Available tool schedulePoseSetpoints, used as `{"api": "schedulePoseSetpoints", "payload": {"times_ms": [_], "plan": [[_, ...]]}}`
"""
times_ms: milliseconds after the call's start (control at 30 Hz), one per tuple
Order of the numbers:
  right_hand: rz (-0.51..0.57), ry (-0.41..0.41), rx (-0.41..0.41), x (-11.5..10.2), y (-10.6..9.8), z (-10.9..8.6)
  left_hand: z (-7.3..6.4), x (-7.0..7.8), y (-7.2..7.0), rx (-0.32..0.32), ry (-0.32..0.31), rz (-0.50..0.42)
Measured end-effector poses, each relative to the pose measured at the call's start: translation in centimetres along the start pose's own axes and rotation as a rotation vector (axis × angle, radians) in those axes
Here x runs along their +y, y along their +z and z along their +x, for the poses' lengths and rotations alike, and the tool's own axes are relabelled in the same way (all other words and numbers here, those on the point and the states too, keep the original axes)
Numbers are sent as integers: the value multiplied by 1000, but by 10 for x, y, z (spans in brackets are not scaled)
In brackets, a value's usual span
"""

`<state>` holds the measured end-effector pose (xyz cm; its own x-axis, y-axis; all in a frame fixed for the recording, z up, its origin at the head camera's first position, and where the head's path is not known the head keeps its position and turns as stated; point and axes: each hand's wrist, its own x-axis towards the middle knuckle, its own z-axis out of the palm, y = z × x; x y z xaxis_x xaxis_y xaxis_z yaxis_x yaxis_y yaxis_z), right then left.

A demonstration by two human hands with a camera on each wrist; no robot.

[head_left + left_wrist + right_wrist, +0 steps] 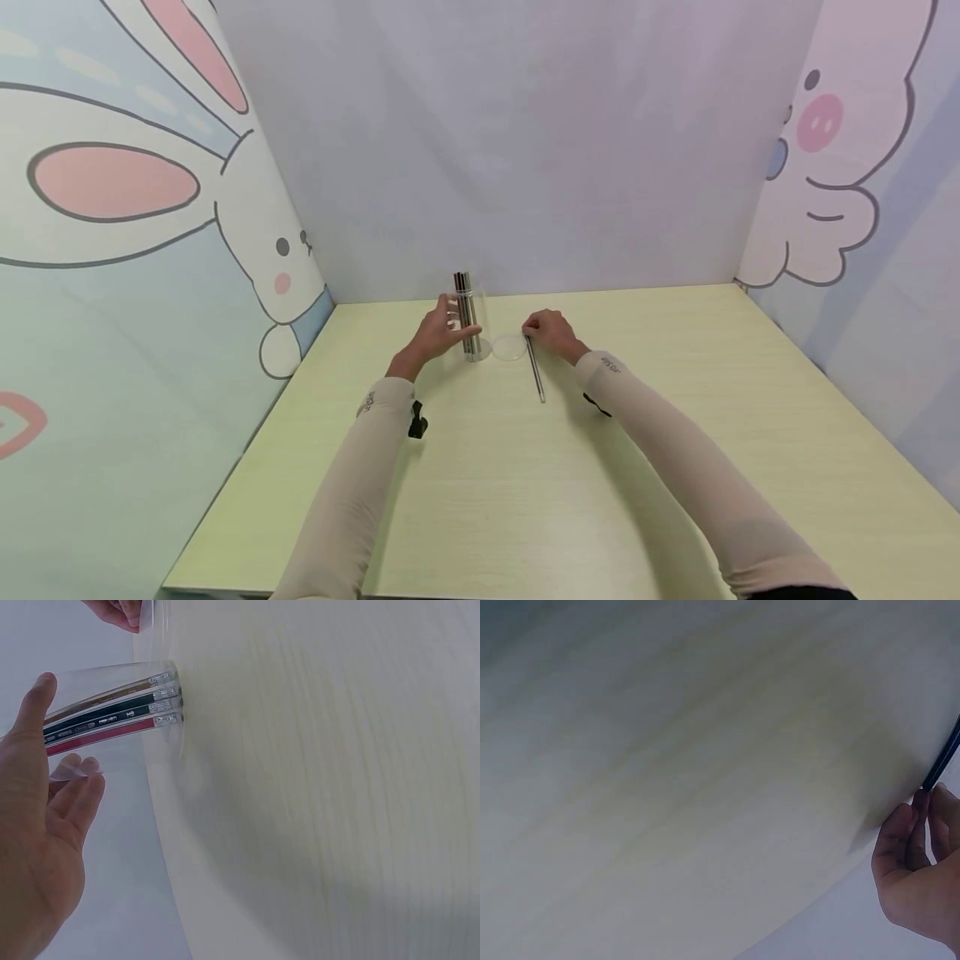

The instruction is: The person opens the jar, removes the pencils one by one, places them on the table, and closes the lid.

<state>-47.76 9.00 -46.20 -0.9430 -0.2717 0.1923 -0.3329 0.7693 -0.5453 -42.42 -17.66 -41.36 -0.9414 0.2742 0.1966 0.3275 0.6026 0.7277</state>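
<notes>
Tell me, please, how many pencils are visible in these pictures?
5 visible: four pencils in the clear container, and a single pencil pinched by the right hand. More may be hidden inside the container.

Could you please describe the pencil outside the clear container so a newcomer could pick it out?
On the pale table, find the right hand. It pinches one end of a dark pencil. Unlike the pencils in the clear container, it is alone outside.
</notes>
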Motion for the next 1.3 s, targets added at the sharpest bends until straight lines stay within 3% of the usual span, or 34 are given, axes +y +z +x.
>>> {"api": "schedulePoseSetpoints", "payload": {"times_ms": [600, 1000, 1300], "plan": [[15, 0, 2, -3, -14, -4, 2, 0, 2, 10, 2, 1], [24, -116, 44, -17, -45, 3, 4, 3, 3, 2, -27, -9], [10, -147, 43, -41, -70, 13, 7, -3, 3, 1, 4, -22]]}}
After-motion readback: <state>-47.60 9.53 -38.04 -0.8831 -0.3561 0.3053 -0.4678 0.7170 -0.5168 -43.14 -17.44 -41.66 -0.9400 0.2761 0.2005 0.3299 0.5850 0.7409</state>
